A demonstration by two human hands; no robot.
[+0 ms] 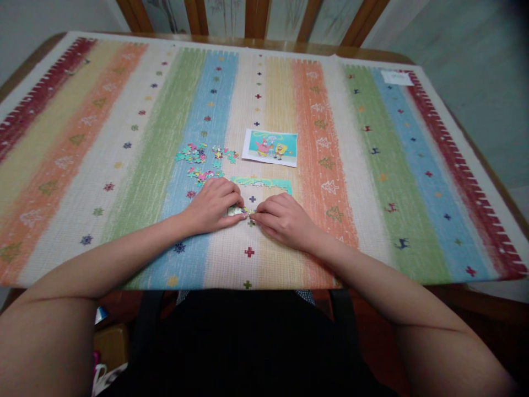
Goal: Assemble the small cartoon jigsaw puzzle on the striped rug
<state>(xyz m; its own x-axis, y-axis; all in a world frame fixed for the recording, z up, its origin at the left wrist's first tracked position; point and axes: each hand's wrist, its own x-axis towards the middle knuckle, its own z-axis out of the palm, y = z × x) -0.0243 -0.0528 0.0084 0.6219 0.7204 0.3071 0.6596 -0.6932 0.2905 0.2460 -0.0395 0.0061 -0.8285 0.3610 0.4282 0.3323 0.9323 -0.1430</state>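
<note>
My left hand [212, 205] and my right hand [283, 219] rest close together on the striped cloth, fingertips meeting over a small strip of joined puzzle pieces [238, 210]. Both hands have their fingers curled and pressed on those pieces. Just beyond my hands lies a partly built puzzle edge [261, 183], a teal strip. A pile of loose puzzle pieces [201, 160] is spread to the upper left of my left hand. A small reference picture [270, 146] with cartoon figures lies flat beyond the teal strip.
The table [372, 54] is covered by a colourful striped cloth [103, 143]. A white label [397, 78] sits at the far right corner. Wooden chair slats [254, 16] stand behind the table. Bags lie on the floor at lower left [105, 353].
</note>
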